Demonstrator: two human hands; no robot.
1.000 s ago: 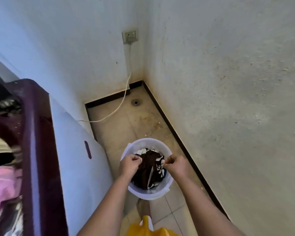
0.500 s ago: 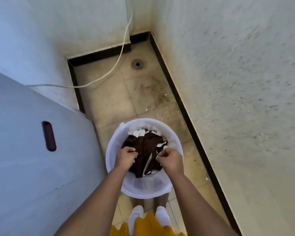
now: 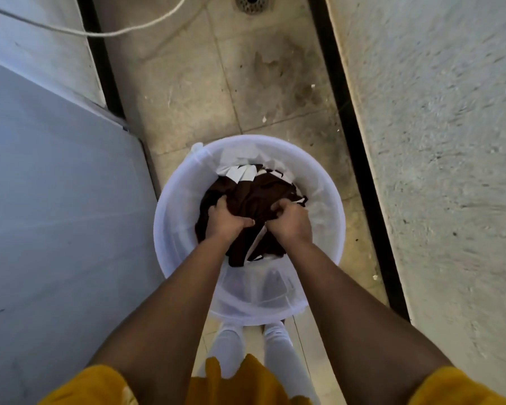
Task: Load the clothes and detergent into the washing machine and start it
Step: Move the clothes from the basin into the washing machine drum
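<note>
A white mesh laundry basket stands on the tiled floor right below me. Inside it lies a dark brown garment with white parts. My left hand grips a bunch of the brown cloth on its left side. My right hand grips the cloth on its right side. Both hands are down inside the basket, close together. The white side panel of the washing machine fills the left of the view; its opening is out of sight.
A rough plaster wall runs along the right, with a black skirting strip at its foot. A white cable lies across the floor at the top left. A floor drain sits at the top edge. My feet in white socks stand behind the basket.
The view has tilted down and closer to the basket; the machine's top has left the frame. Both hands have sunk deeper and bunched more of the brown cloth.
</note>
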